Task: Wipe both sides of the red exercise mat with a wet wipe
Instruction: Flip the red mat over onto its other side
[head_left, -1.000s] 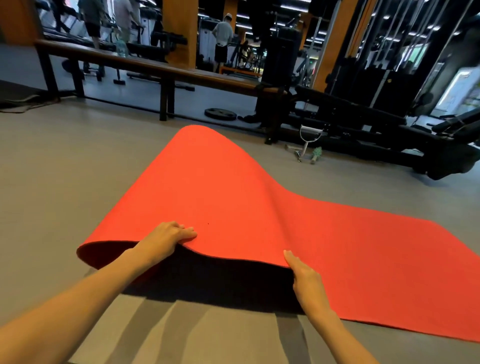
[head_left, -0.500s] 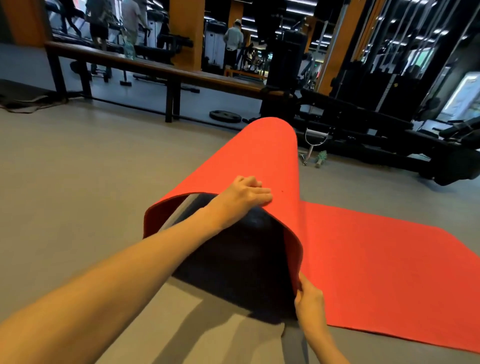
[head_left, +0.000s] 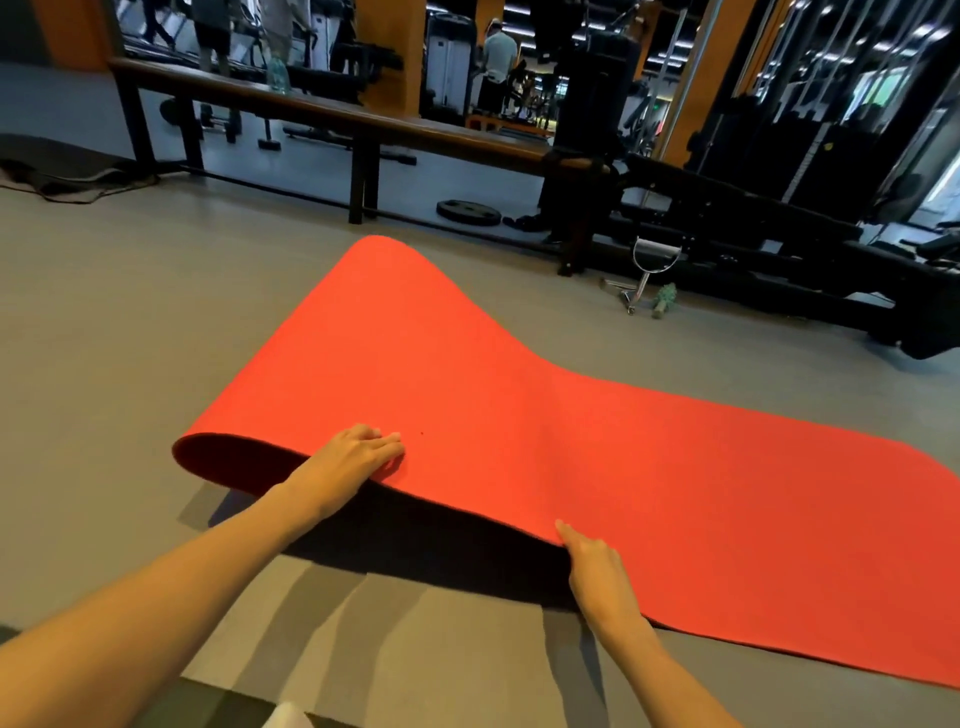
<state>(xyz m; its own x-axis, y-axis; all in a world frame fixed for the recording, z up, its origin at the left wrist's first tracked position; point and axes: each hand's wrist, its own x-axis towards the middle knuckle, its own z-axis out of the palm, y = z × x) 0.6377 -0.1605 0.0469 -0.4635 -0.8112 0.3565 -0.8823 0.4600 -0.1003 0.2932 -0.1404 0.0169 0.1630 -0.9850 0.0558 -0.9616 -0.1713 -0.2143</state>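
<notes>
The long red exercise mat (head_left: 519, 415) lies on the grey gym floor (head_left: 130, 338), its near-left end raised in a hump with the underside lost in shadow. The left hand (head_left: 358, 452) holds that raised edge, fingers (head_left: 387, 441) pressed together on top and thumb hidden beneath. The right hand (head_left: 597, 571) pinches the same edge further right, its fingers out of sight under the mat. A white scrap (head_left: 283, 718) in front of the mat is cut off.

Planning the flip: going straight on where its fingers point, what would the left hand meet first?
Probably only more red exercise mat: the left hand grips its lifted edge, with just a tiny dark speck ahead.
</notes>
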